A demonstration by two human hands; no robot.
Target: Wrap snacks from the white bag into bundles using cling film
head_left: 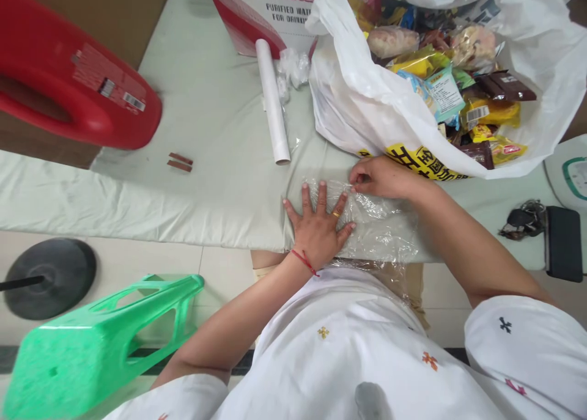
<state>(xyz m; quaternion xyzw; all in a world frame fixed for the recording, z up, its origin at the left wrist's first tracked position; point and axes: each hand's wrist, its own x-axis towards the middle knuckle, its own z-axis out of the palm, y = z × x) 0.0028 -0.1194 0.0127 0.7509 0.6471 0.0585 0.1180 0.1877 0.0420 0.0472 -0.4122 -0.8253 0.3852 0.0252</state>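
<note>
A sheet of clear plastic film (376, 230) lies crinkled at the table's front edge, its lower part hanging over toward my lap. My left hand (317, 227) presses flat on its left side with fingers spread. At the film's upper edge, my right hand (378, 176) has its thumb and fingers pinched together on the film. Just beyond my hands rests a white cardboard tube (274, 102), with a crumpled bit of clear plastic (293, 68) beside it. A white plastic bag (339, 96) full of packaged snacks (452, 90) stands behind my right hand.
A red plastic jug (68, 71) and two brown strips (180, 162) are on the left. A red and white carton (275, 10) stands at the back. Keys (523, 218) and a black phone (564, 243) lie at right. On the floor are a green stool (59, 359) and a black round base (50, 276).
</note>
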